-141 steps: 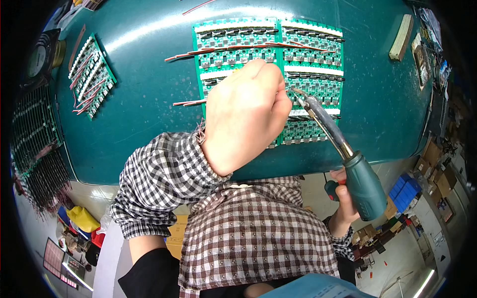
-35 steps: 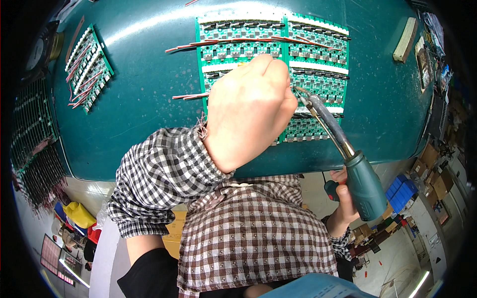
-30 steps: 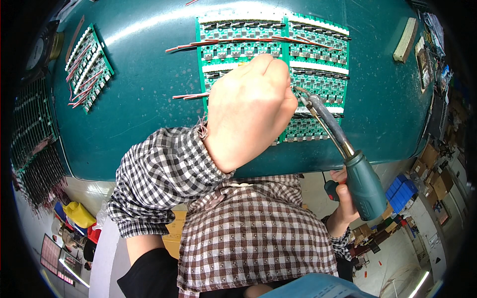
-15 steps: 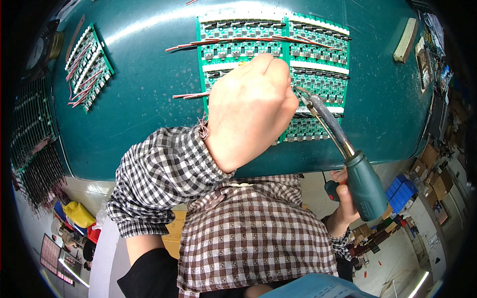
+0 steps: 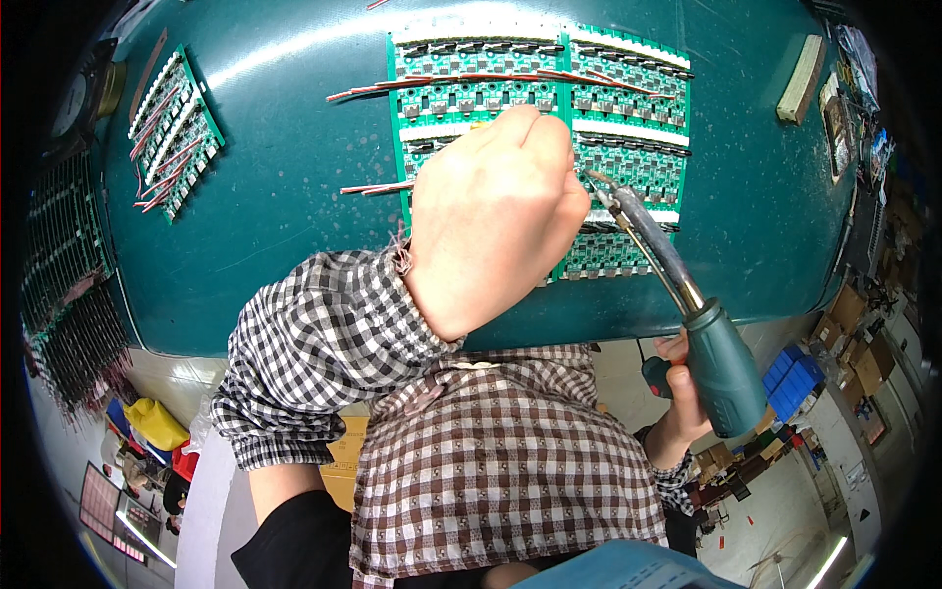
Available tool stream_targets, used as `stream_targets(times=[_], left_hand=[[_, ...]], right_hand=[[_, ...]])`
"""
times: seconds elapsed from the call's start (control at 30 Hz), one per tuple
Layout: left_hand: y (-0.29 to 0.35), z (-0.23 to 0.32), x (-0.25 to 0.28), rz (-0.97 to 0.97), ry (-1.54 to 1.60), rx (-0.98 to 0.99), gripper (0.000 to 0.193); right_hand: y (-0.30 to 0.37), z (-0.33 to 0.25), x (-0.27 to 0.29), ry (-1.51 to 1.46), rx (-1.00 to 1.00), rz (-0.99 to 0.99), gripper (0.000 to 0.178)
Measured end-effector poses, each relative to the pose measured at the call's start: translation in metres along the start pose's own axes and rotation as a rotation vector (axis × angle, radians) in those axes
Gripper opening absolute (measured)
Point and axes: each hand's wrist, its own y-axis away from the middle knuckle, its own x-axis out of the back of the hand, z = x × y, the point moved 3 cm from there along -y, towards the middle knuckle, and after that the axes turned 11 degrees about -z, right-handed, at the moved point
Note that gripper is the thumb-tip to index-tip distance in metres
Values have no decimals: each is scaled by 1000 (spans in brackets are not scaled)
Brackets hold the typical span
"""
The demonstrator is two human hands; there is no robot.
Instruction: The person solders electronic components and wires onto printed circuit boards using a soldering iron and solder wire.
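Over the middle of the green circuit board panel (image 5: 628, 167) is my left hand (image 5: 500, 211), its fingers closed; its back hides the fingertips and whatever they pinch. My right hand (image 5: 682, 393) grips a soldering iron (image 5: 724, 363) with a dark green handle, a trigger-like part showing at its left. The iron's metal shaft slants up and left, and its tip sits just right of my left fingers, above the panel; contact cannot be made out. Red and black wires (image 5: 471, 78) lie across the panel's upper rows, and more wire ends (image 5: 378, 187) stick out past its left edge.
A smaller board piece with red wires (image 5: 177, 137) lies on the green mat (image 5: 285, 157) at the left. Stacked wired boards (image 5: 74, 285) stand beyond the left edge. A wooden block (image 5: 801, 79) lies at the far right. Blue bins (image 5: 793, 381) and cartons are beyond the table.
The soldering iron and my right hand have shifted very slightly, the tip moving a little to the right. My left hand stays practically in place.
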Motion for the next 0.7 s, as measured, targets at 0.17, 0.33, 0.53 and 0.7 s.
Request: stream_targets(times=[0.17, 0.33, 0.53, 0.7], left_hand=[[1, -3, -2, -6, -18, 10, 15], [0, -4, -2, -11, -23, 15, 15], [0, -3, 0, -13, -14, 14, 15], [0, -3, -1, -11, -12, 7, 15]], right_hand=[[-1, -2, 2, 104, 62, -25, 53], [-3, -6, 0, 28, 9, 2, 51], [0, 4, 5, 39, 59, -55, 55], [5, 9, 3, -13, 3, -18, 60]])
